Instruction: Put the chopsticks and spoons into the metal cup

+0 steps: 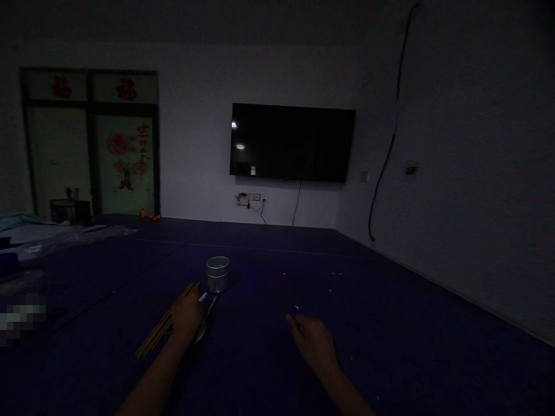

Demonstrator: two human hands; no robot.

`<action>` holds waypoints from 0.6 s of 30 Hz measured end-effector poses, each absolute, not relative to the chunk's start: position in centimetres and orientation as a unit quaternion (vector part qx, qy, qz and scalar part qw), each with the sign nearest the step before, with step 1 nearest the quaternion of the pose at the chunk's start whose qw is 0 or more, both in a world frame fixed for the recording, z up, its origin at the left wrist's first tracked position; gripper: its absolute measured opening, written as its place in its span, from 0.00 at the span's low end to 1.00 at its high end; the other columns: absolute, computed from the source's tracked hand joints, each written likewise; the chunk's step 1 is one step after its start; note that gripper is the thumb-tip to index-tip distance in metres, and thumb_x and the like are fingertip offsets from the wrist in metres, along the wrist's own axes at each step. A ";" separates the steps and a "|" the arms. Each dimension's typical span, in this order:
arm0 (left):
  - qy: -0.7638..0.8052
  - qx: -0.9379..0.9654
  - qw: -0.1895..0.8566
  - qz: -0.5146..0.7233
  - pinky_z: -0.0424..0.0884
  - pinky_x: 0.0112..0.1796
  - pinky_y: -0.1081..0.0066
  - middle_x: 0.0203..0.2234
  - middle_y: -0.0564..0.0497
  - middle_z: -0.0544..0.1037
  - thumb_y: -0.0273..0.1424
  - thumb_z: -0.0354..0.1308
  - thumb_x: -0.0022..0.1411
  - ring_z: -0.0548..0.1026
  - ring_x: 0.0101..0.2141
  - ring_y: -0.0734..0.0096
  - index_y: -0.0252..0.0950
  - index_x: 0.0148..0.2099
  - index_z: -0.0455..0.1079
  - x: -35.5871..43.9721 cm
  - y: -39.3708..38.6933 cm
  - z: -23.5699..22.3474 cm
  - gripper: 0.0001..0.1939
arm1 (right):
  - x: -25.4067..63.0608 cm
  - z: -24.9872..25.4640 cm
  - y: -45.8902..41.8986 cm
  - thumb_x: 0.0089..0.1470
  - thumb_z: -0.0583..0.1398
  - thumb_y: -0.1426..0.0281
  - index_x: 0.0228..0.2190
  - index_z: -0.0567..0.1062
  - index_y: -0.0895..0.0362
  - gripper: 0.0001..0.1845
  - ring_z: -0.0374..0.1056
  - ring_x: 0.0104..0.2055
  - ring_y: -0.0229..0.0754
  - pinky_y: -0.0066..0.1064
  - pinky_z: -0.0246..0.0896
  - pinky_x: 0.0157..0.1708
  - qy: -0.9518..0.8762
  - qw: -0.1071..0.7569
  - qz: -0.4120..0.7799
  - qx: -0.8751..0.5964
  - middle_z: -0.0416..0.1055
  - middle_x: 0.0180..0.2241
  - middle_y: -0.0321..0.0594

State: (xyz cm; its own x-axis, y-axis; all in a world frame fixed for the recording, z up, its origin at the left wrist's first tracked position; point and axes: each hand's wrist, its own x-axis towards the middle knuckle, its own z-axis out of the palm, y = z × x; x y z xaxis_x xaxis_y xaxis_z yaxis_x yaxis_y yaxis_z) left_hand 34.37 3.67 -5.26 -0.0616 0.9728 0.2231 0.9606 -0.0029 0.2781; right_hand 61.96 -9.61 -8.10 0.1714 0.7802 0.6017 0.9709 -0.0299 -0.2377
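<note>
My left hand (187, 316) is closed low over the dark blue table, beside a bundle of several wooden chopsticks (158, 328). A small whitish tip (203, 297) sticks out past its fingers; the rest of that thing is hidden. A metal spoon (201, 333) lies against the hand's right side, its handle pointing toward a silver metal cup (217, 276). The cup stands upright just beyond. My right hand (315, 344) rests at the table with its fingers loosely curled and thumb apart, nothing seen in it. Just past the thumb lies a small white scrap (297, 307).
The dark blue tabletop (260, 370) reaches to the walls, with several tiny white bits on its right part. Clear plastic sheeting (82, 234) lies at far left. Small orange things (155, 218) sit at the back. A television (292, 143) hangs above; a black cable (385, 159) runs down the right wall.
</note>
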 end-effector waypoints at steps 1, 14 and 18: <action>0.702 0.685 0.034 0.189 0.69 0.35 0.71 0.39 0.42 0.79 0.20 0.44 0.60 0.78 0.39 0.63 0.35 0.41 0.73 34.3 3.9 -5.4 0.17 | 61.9 -8.1 -9.6 0.64 0.43 0.55 0.17 0.71 0.55 0.32 0.64 0.18 0.35 0.28 0.40 0.21 -0.625 0.309 -0.154 -0.700 0.70 0.16 0.37; 0.676 0.709 0.034 0.200 0.69 0.35 0.72 0.33 0.39 0.80 0.21 0.44 0.62 0.79 0.35 0.64 0.31 0.34 0.76 34.0 4.6 -5.8 0.18 | 61.9 -8.0 -9.7 0.64 0.43 0.56 0.17 0.71 0.55 0.31 0.64 0.18 0.35 0.28 0.40 0.21 -0.630 0.306 -0.157 -0.696 0.70 0.16 0.37; 0.675 0.713 0.027 0.189 0.69 0.35 0.72 0.33 0.39 0.80 0.21 0.45 0.61 0.78 0.36 0.64 0.31 0.34 0.76 34.1 4.7 -5.8 0.17 | 61.8 -8.0 -9.7 0.64 0.44 0.56 0.17 0.71 0.55 0.31 0.65 0.19 0.37 0.28 0.41 0.21 -0.630 0.308 -0.164 -0.693 0.70 0.16 0.37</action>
State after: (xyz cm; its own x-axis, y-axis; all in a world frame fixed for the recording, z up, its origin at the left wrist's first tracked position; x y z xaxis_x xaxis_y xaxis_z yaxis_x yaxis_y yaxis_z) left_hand 34.15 4.67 -5.85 0.0179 0.9721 0.2339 0.9520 -0.0881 0.2932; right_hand 61.78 -9.70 -8.00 0.1516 0.7733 0.6156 0.9752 -0.0155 -0.2206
